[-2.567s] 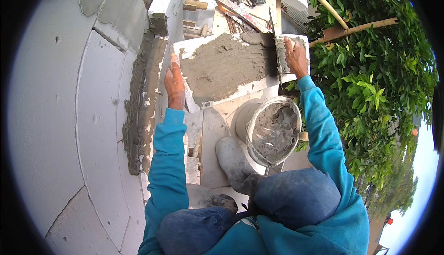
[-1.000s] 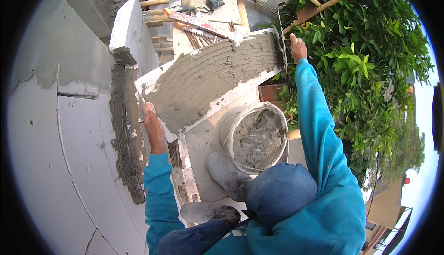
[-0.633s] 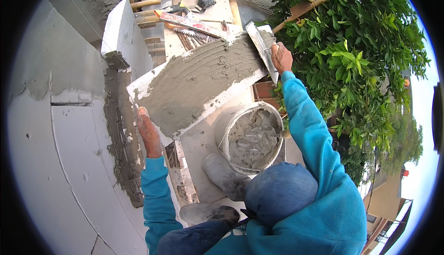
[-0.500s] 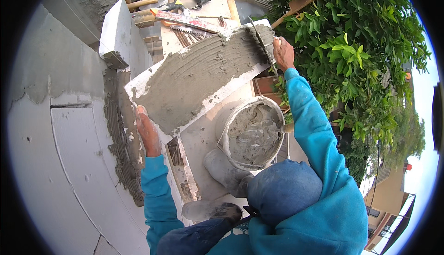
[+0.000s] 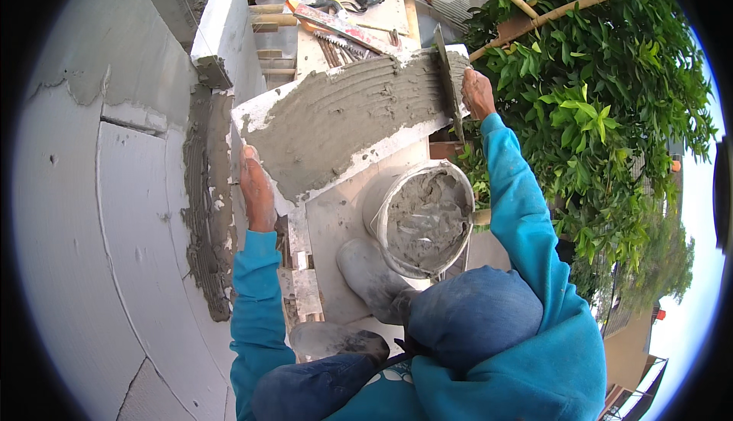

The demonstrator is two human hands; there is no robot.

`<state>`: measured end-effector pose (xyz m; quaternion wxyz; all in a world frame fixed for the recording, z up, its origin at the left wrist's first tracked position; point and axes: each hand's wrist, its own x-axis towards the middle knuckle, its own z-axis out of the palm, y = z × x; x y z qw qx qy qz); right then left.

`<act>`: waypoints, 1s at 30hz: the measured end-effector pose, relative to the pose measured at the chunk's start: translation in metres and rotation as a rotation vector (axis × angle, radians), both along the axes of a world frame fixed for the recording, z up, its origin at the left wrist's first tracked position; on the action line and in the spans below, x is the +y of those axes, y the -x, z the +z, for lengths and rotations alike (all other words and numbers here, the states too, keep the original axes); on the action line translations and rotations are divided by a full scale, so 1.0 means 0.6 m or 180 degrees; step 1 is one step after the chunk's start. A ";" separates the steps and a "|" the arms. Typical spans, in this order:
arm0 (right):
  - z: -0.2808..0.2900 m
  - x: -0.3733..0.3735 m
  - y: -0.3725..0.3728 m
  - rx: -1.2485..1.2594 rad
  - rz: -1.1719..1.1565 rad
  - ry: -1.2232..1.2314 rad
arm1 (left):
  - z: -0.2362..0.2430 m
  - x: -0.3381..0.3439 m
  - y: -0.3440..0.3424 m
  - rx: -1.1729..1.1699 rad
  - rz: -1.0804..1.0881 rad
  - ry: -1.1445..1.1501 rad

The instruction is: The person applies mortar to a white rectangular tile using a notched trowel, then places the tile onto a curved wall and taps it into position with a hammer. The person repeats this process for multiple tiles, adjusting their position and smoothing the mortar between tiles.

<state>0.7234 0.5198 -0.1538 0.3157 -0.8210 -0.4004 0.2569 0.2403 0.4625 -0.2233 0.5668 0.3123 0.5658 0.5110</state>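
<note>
A long white building block (image 5: 385, 145) lies in front of me, its upper face coated with grey mortar (image 5: 336, 127) that carries ridges toward the far edge. My right hand (image 5: 478, 94) grips a trowel (image 5: 448, 77) whose wide metal blade stands on edge in the mortar near the block's right end. Against the block's left end rests my left hand (image 5: 258, 192), fingers stretched out along it. Nearer to me, a white bucket (image 5: 374, 206) holds more grey mortar (image 5: 427, 219).
On the left rises a white block wall (image 5: 130, 215) with a mortar strip (image 5: 200, 222) along its edge. A saw (image 5: 343, 45) and other tools lie on boards beyond. Leafy branches (image 5: 565, 116) and bamboo poles (image 5: 546, 18) crowd the right. My knees and boots (image 5: 370, 272) are close to the bucket.
The whole view has shifted and turned slightly. The trowel stays near the block's right end, its blade now showing more of its face. My left hand remains at the left end.
</note>
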 end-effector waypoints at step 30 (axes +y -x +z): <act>0.102 -0.031 0.193 -0.0769 0.0374 -0.1254 | 0.059 -0.022 0.018 -0.2366 -0.0220 0.1019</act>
